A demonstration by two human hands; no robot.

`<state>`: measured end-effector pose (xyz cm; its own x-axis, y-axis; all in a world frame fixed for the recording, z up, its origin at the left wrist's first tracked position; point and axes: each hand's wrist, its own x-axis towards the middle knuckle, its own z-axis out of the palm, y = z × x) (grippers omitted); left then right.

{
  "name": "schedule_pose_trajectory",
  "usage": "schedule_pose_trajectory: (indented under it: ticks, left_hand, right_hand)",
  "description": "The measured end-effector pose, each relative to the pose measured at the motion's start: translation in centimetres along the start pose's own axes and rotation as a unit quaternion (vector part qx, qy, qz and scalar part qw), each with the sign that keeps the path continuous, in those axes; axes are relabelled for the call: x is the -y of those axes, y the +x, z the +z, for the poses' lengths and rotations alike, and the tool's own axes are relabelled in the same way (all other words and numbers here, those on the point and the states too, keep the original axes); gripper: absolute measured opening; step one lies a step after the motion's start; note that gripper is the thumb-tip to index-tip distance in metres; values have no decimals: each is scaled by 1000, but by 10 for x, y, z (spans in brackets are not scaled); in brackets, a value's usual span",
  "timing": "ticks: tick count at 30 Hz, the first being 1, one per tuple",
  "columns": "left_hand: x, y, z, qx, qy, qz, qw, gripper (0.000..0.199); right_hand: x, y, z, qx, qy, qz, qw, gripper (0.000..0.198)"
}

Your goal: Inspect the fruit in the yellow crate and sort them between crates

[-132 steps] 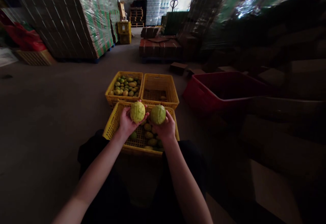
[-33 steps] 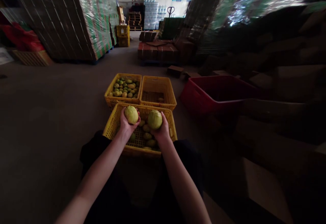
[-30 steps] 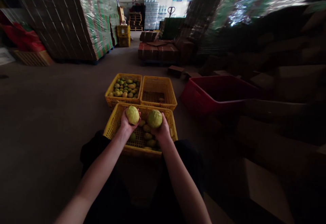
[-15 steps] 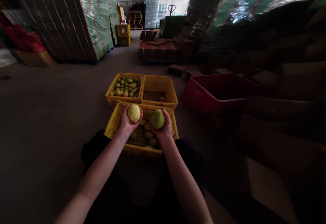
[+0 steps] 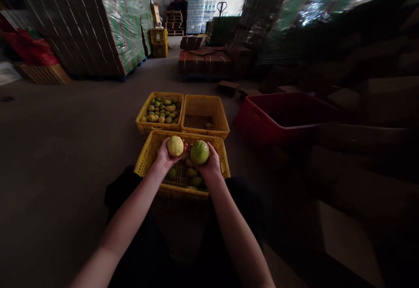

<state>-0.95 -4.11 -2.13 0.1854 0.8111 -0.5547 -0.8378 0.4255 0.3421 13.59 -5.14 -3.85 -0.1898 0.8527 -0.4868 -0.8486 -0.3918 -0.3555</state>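
Note:
My left hand [image 5: 166, 155] cups a pale yellow guava [image 5: 175, 146], its fingers curled round from below. A greener guava [image 5: 199, 152] sits in my right hand [image 5: 211, 163], with the thumb along its right side. Both fruits are held close together above the near yellow crate [image 5: 145, 159]. Inside that crate lie several guavas [image 5: 191, 173], green and yellowish, mostly towards the right; my hands and forearms hide part of them.
Beyond the near crate, a yellow crate [image 5: 159, 128] filled with fruit stands at left. Beside it another yellow crate [image 5: 205, 104] has a fruit or so at its bottom. A red bin [image 5: 262, 124] is to the right. Wrapped pallet stacks [image 5: 126, 30] and flat cartons [image 5: 203, 64] stand farther back.
My hands have come closer together, each still holding its guava. The green guava has turned a little in my right hand and shows a lighter side.

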Motion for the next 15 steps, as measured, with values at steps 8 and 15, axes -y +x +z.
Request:
schedule_pose_trajectory:
  ticks: [8, 15]
  left_hand:
    - [1, 0, -1, -17, 12, 30, 999, 27]
    - [2, -1, 0, -33, -41, 57, 997, 23]
  right_hand:
    - [-5, 3, -1, -10, 14, -45, 999, 19]
    - [-6, -1, -3, -8, -9, -40, 999, 13]
